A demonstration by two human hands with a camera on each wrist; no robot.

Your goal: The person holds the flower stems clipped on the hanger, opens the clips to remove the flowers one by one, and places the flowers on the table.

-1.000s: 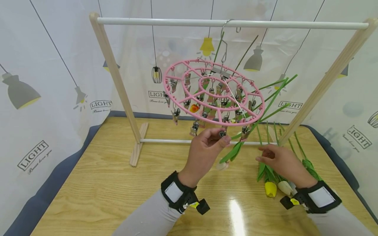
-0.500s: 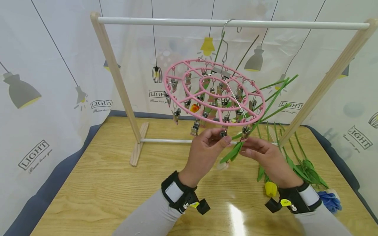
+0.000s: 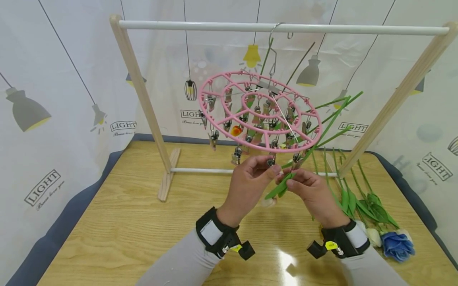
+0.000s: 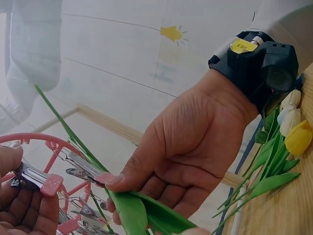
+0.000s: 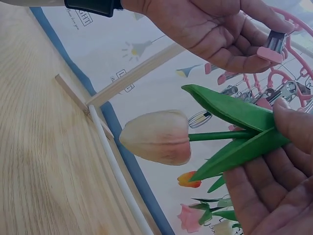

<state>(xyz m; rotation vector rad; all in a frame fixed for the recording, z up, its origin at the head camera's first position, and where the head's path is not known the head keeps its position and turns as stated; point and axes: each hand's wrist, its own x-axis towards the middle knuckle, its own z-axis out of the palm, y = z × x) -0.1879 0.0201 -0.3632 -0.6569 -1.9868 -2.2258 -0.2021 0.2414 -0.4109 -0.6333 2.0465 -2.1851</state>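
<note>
A round pink clip hanger (image 3: 286,150) hangs tilted by its metal hook in front of me. My left hand (image 3: 247,186) pinches one of its metal clips with pink tips (image 4: 36,178) at the near rim. Close beside it, my right hand (image 3: 316,196) holds a pale pink-and-cream tulip (image 5: 156,137) at the base of its green leaves (image 5: 239,110), thumb on top. The bloom points down; its long stem runs up to the right past the rim. A second clip (image 4: 80,166) sits at that stem, its pink tip right at my right thumb.
A white bar (image 3: 200,26) between wooden posts (image 3: 141,95) carries the hanger. An orange-red tulip (image 3: 236,130) and a pink rose (image 5: 190,218) hang among the other clips. At right on the table lie a blue rose (image 3: 398,246), a yellow tulip (image 4: 299,138) and white blooms.
My right hand has moved left from above the flowers on the table to the hanging tulip and now grips it by the leaf base. My left hand keeps its place on the clip.
</note>
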